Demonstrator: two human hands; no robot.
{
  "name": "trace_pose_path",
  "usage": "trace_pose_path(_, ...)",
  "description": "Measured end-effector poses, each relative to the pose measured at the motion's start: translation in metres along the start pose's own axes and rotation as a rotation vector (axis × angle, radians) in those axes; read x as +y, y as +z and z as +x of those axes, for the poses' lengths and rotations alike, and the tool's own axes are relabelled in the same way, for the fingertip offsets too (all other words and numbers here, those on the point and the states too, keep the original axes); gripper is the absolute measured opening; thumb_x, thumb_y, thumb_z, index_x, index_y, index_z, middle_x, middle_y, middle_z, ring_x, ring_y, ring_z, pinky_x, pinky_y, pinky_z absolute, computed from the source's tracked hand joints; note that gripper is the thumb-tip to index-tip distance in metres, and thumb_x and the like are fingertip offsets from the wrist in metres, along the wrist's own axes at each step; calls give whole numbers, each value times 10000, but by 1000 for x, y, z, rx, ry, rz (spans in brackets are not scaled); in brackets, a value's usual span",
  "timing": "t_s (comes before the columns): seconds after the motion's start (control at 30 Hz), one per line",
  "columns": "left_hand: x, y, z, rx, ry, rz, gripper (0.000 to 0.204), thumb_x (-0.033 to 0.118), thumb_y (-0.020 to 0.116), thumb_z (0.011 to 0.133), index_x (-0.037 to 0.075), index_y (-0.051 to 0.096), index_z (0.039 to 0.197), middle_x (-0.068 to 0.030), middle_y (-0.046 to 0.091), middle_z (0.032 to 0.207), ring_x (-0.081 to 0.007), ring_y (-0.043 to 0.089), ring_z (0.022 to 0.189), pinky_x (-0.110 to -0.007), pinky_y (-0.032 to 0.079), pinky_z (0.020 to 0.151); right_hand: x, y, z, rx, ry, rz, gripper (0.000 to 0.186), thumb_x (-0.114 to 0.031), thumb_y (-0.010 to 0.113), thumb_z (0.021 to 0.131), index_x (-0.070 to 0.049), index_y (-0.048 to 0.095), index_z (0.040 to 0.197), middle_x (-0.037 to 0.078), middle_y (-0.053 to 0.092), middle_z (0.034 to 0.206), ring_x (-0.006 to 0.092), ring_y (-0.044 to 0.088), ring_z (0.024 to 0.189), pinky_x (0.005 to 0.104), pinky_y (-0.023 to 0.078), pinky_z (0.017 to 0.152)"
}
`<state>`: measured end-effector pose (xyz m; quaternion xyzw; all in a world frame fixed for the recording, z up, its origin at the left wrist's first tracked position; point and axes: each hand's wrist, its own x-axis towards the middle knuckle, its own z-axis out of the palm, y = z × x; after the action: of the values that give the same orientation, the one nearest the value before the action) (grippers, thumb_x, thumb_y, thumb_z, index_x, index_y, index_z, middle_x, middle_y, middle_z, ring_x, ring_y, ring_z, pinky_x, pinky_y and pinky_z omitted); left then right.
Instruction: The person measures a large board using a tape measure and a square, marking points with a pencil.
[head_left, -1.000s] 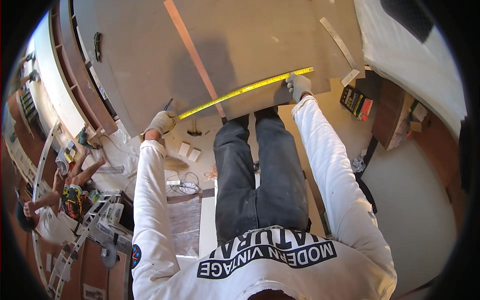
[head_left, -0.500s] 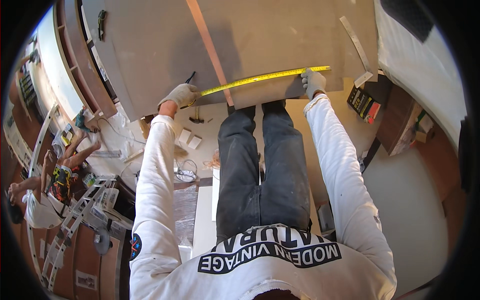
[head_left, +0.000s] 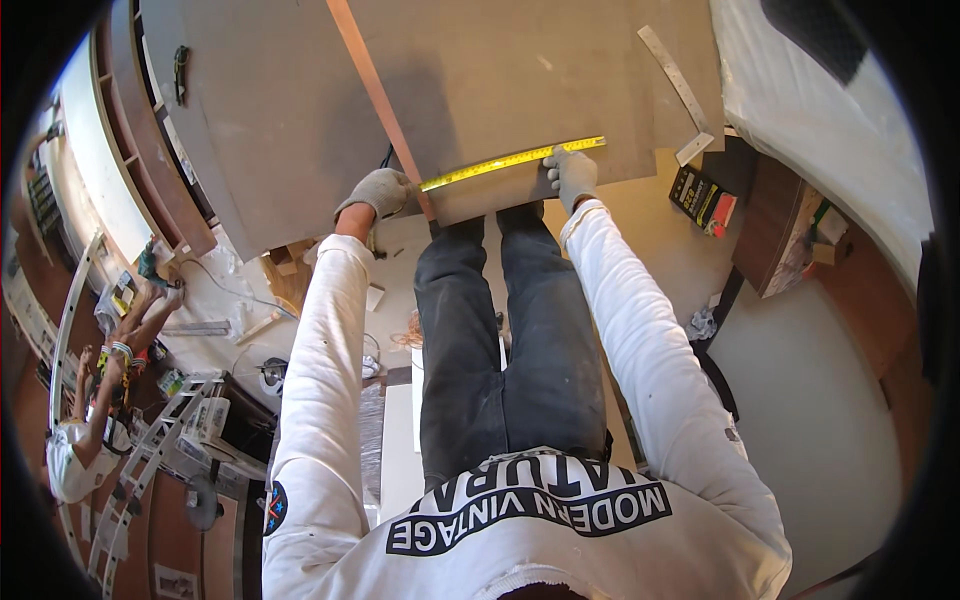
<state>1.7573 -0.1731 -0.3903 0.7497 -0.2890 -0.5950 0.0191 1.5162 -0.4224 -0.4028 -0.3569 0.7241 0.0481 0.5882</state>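
Note:
A yellow tape measure (head_left: 500,164) stretches left to right along the near edge of a large grey-brown board (head_left: 540,90). My left hand (head_left: 382,193), in a pale work glove, is closed at the left end of the tape, next to a narrow reddish-brown strip (head_left: 372,85) on the board. Its fingers mostly hide the tape's case. A thin dark item (head_left: 387,156) pokes out beyond this hand; its kind is unclear. My right hand (head_left: 572,175), also gloved, pinches the blade near its far right end, which sticks out past the fingers.
A metal square (head_left: 678,85) lies at the board's right side, a dark tool (head_left: 181,75) at its far left. A black box (head_left: 703,200) sits on the floor, right. At left are a ladder (head_left: 140,490) and another person (head_left: 85,450) holding a drill (head_left: 150,262).
My left hand has moved right, up to the reddish strip, and the visible tape between my hands is shorter. The whole view has shifted, moving the board leftward.

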Motion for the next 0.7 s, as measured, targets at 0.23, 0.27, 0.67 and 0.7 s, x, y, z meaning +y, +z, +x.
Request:
trace_pose_path(0.23, 11, 4, -24, 3, -33, -2, 319, 307, 578, 912, 56, 715, 1055, -201, 700, 923, -374, 653, 868, -415, 499, 812, 15, 15, -37, -56, 48, 42, 145, -211, 573, 979, -74, 590, 935, 24, 630, 726, 66, 463, 466, 225, 350, 380)
trace_pose_path(0.27, 13, 4, -28, -8, -41, 4, 319, 309, 581, 912, 56, 715, 1053, -199, 700, 915, -374, 651, 861, -414, 497, 808, 16, 14, -41, -51, 45, 26, 143, -209, 577, 977, -73, 591, 938, 25, 633, 727, 66, 465, 462, 224, 351, 376)
trace_pose_path(0.67, 27, 22, -45, -44, -65, -113, 323, 313, 617, 893, 36, 719, 1023, -159, 692, 847, -304, 637, 787, -394, 489, 775, 11, -5, -48, -63, -3, 17, 126, -175, 599, 952, -56, 613, 911, 51, 653, 733, 72, 456, 441, 227, 346, 368)
trace_pose_path(0.7, 27, 23, -45, -40, -53, -100, 320, 308, 621, 890, 35, 718, 1026, -158, 693, 849, -303, 639, 790, -391, 491, 778, 10, -7, -47, -64, -8, 4, 127, -175, 600, 952, -56, 615, 910, 51, 652, 732, 71, 457, 445, 225, 346, 369)
